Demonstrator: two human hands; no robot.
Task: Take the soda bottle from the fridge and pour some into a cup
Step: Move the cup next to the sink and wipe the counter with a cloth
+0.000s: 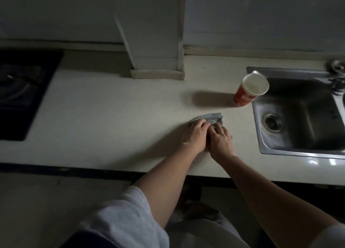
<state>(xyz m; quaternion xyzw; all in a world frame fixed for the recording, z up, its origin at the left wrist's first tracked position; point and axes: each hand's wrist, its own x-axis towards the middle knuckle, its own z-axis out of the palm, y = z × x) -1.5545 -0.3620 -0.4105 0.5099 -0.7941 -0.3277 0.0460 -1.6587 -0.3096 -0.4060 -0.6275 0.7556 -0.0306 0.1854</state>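
Forearms (164,182) reach over counter (112,107). Left hand (196,133) and right hand (221,139) side by side, touching, fingers bent onto grey cloth (207,118) — gripping or only pressing, cannot tell. Red cup (250,92) upright, far right of hands — just beside sink (261,126). Stove (22,94) far left.

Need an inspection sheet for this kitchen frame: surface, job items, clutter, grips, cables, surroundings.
Surface: pale countertop, dimly lit, no spill seen.
Job's things: red paper cup standing beside the sink, no drink visible inside; soda bottle not in view.
Clutter: grey cloth on the countertop.
Grips: left hand and right hand side by side, fingers bent onto the cloth.
Cables: nothing seen.
Surroundings: steel sink at right, tap behind it, black hob at left.
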